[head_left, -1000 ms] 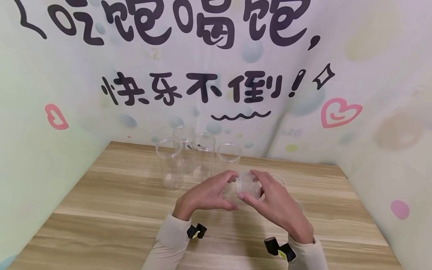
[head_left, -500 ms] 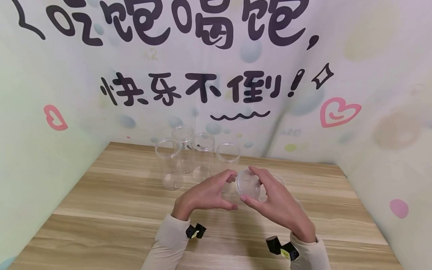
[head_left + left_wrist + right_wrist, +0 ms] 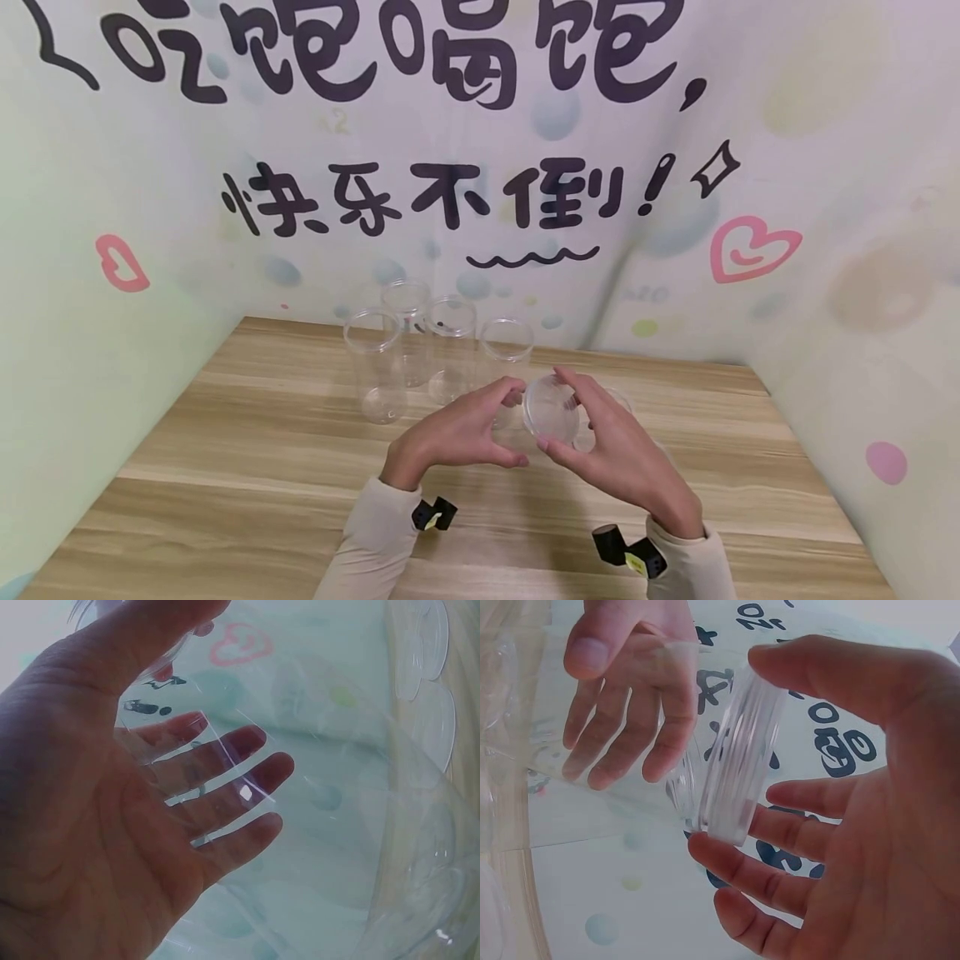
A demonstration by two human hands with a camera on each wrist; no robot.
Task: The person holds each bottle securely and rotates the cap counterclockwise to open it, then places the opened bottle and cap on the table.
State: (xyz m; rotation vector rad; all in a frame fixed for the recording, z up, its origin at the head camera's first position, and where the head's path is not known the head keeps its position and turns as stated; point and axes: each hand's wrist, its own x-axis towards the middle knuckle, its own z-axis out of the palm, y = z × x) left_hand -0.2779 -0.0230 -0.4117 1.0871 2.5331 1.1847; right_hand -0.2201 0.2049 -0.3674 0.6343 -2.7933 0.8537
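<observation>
My left hand [image 3: 459, 423] holds a clear plastic jar [image 3: 246, 793] lying on its side in the air, thumb in front and fingers behind it, seen through its wall in the left wrist view. At the jar's right end is a round, ridged, clear lid [image 3: 551, 410]. My right hand [image 3: 615, 446] grips this lid [image 3: 744, 754] by its edge, between thumb and fingertips. The jar's outline is very faint in the head view. Whether the lid is fully seated cannot be told.
Several tall clear jars without lids stand at the back, among them a left one [image 3: 375, 367] and a right one [image 3: 507, 340]. Clear round pieces [image 3: 433, 735] lie on the wooden table [image 3: 247, 433], partly hidden behind my right hand. A printed wall [image 3: 420, 125] closes off the back.
My right hand has shifted slightly up and turned a little, and the lid's face has tilted with it. The left hand stays nearly still.
</observation>
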